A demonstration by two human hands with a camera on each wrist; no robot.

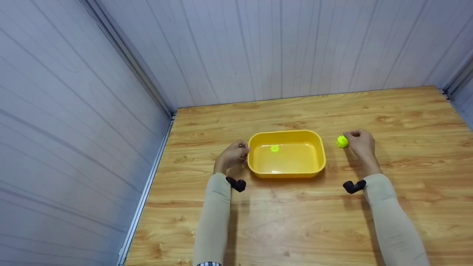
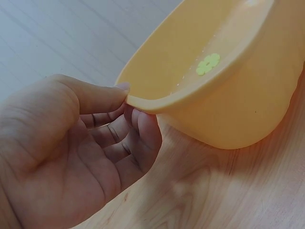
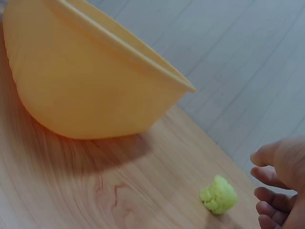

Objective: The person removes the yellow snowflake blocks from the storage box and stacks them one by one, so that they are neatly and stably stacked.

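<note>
A yellow plastic basin (image 1: pixel 320 159) stands on the wooden table, and a small yellow-green flower-shaped piece (image 1: pixel 274 148) lies inside it near the far left. My left hand (image 1: pixel 242 149) holds the basin's left rim. In the left wrist view the left hand's (image 2: pixel 131 102) thumb lies on the rim of the basin (image 2: pixel 228 109) with the fingers curled beneath it. To the right of the basin a bumpy yellow-green ball (image 1: pixel 342 141) sits on the table. My right hand (image 1: pixel 351 138) hovers just right of it. The fingers (image 3: pixel 269 177) are loosely curled and a short gap separates them from the ball (image 3: pixel 218 194).
The wooden table (image 1: pixel 295 221) is boxed in by pale panelled walls at the left (image 1: pixel 74 129) and the back (image 1: pixel 277 48). A wall corner stands at the far right (image 1: pixel 458 85). Bare table lies in front of the basin and to its right.
</note>
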